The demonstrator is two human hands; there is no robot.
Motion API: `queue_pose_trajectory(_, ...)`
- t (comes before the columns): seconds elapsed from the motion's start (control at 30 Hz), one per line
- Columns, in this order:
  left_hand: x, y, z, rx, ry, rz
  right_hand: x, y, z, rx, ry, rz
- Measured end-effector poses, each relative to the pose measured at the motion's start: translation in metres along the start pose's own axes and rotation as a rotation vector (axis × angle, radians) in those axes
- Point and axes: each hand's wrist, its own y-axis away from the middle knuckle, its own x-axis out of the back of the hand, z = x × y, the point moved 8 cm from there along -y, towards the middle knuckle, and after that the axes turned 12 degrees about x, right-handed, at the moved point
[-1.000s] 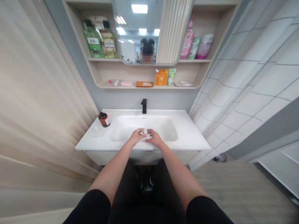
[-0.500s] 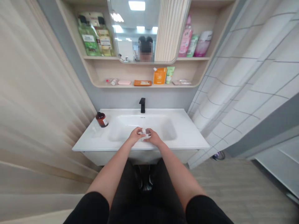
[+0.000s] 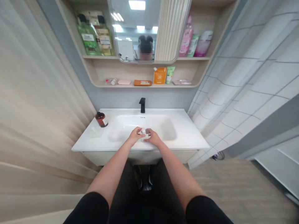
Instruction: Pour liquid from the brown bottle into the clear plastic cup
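Over the front of the white sink basin (image 3: 168,127), both hands hold one small, clear-and-white container (image 3: 145,136) with a white top. My left hand (image 3: 135,136) is closed on its left side, fingertips near the top. From the right, my right hand (image 3: 153,137) grips the other side, its thumb toward the front. The fingers cover part of the container, and its exact kind is too small to make out. Behind the hands, at the back of the basin, stands a black faucet (image 3: 142,105).
A brown bottle (image 3: 101,120) stands on the counter's left, near a clear item (image 3: 93,130). Above, a wall cabinet shelf (image 3: 106,86) holds an orange pouch (image 3: 159,76), a green tube (image 3: 170,75) and an orange packet (image 3: 142,83). A curtain (image 3: 46,102) hangs at left.
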Motion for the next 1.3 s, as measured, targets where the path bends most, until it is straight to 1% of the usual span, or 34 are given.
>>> queue_pose_trajectory(0.07,0.001,0.0,0.001,-0.005,0.01,0.017,0.0,0.0,-0.001,0.0,0.003,0.004)
queue_pose_trajectory(0.2,-0.001,0.0,0.0,0.021,-0.023,-0.002,0.0,0.001,-0.002,-0.001,0.01,0.01)
queue_pose_trajectory(0.33,0.0,0.001,0.003,-0.002,-0.015,0.005,0.0,0.001,-0.003,-0.004,0.013,0.009)
queue_pose_trajectory(0.63,-0.001,0.002,0.005,0.005,-0.056,0.007,0.0,0.0,-0.003,0.009,0.03,0.008)
queue_pose_trajectory(0.73,0.0,0.003,0.006,-0.009,-0.037,0.02,0.0,0.0,-0.002,0.015,0.036,0.009)
queue_pose_trajectory(0.87,-0.002,0.002,0.004,-0.008,-0.038,-0.012,0.0,0.0,-0.001,0.009,0.028,0.007)
queue_pose_trajectory(1.0,0.002,0.001,0.003,-0.005,-0.034,0.034,0.0,0.0,-0.003,0.001,0.011,0.006)
queue_pose_trajectory(1.17,-0.002,0.002,0.006,0.019,-0.06,-0.022,0.0,0.0,-0.005,0.005,0.016,0.005)
queue_pose_trajectory(1.3,-0.004,0.006,0.015,-0.037,-0.067,-0.025,0.0,0.0,-0.005,0.012,0.024,0.0)
